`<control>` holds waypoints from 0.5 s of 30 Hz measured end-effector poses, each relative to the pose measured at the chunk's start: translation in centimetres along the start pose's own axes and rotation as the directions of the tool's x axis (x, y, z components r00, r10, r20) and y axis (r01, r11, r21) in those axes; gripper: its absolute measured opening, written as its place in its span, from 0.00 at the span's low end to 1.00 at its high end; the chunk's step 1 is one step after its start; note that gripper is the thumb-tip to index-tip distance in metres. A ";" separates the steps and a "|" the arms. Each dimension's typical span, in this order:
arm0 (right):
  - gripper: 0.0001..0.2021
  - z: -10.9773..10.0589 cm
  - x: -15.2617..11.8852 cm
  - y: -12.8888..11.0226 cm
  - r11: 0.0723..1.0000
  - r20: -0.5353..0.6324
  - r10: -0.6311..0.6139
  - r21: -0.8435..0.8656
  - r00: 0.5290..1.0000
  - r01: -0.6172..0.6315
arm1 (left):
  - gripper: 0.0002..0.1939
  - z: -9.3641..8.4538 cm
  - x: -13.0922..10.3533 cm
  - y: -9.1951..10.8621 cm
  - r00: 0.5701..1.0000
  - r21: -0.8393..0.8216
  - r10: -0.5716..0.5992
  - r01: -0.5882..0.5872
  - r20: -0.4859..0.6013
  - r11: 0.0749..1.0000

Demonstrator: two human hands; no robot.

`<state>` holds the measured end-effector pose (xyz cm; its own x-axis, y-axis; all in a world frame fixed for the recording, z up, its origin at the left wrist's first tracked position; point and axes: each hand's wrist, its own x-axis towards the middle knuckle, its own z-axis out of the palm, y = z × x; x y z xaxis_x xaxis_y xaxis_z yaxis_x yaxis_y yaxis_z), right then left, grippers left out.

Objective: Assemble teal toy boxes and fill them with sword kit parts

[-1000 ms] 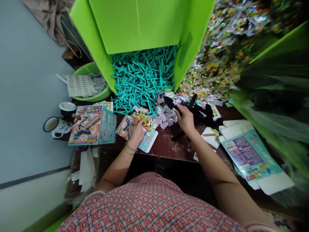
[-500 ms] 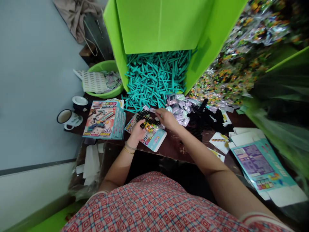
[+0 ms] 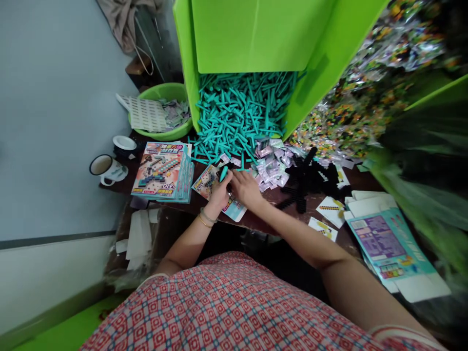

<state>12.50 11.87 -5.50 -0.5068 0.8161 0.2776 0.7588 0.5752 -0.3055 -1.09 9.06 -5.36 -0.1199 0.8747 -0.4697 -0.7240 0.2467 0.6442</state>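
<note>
My left hand [image 3: 219, 195] is closed around a small bundle at the table's front edge. A teal tapered stick [image 3: 224, 173] shows under its thumb, against dark pieces that the fingers mostly cover. My right hand [image 3: 246, 187] lies right beside it, fingers curled down over the same bundle; what its fingertips grip is hidden. Beneath both hands, a printed blue and white box [image 3: 236, 212] sticks out toward me. Another printed box [image 3: 204, 181] lies to the left of the hands. Small silvery-lilac sachets [image 3: 272, 165] and black studded plastic pieces [image 3: 309, 175] are heaped to the right.
A green bin [image 3: 252, 39] spills teal sticks [image 3: 237, 117] onto the table. Stacked printed boxes [image 3: 159, 173], an enamel mug [image 3: 108, 170] and a green basin [image 3: 183, 127] stand left. Right are picture cards [image 3: 331, 210], flattened cartons [image 3: 395, 248] and bagged colourful pieces [image 3: 332, 124].
My right hand has come in against my left hand, covering the black pieces and the bag of coloured bits seen before. A teal stick now shows under my left thumb. The view has shifted slightly.
</note>
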 end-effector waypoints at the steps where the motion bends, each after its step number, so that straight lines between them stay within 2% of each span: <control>1: 0.21 0.4 -1.0 -1.3 1.000 -0.033 -0.011 0.029 0.999 0.012 | 0.13 0.2 0.0 -0.5 1.000 0.032 0.020 -0.020 -0.012 0.999; 4: 0.21 0.5 -3.0 -2.2 0.972 -0.189 0.086 0.232 0.978 -0.041 | 0.07 0.3 -0.4 -1.3 0.993 0.165 0.117 -0.112 -0.020 0.980; 6: 0.27 0.3 -3.8 -1.4 0.872 -0.250 0.249 0.478 0.936 -0.105 | 0.06 0.2 -1.0 -1.4 0.979 0.258 0.202 -0.200 0.016 0.945; 8: 0.31 0.3 -4.7 -0.8 0.655 -0.172 0.414 0.738 0.894 -0.161 | 0.08 0.2 -1.6 -1.2 0.957 0.350 0.279 -0.288 0.077 0.891; 10: 0.32 0.5 -5.7 -1.1 0.401 -0.044 0.514 0.895 0.857 -0.194 | 0.11 0.2 -2.1 -1.2 0.940 0.410 0.316 -0.342 0.131 0.845; 12: 0.35 0.8 -6.7 -2.2 0.251 -0.021 0.619 0.953 0.785 -0.172 | 0.13 0.2 -2.6 -1.6 0.934 0.419 0.326 -0.357 0.146 0.835; 15: 0.38 1.1 -7.9 -4.3 0.175 -0.087 0.775 0.981 0.626 -0.081 | 0.13 0.4 -3.3 -3.1 0.951 0.374 0.275 -0.309 0.141 0.875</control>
<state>12.79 2.99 -7.40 0.3062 0.9518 0.0159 -0.2276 0.0895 -0.9696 1.85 5.57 -5.57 -0.2177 0.9585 -0.1843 -0.3423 0.1019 0.9340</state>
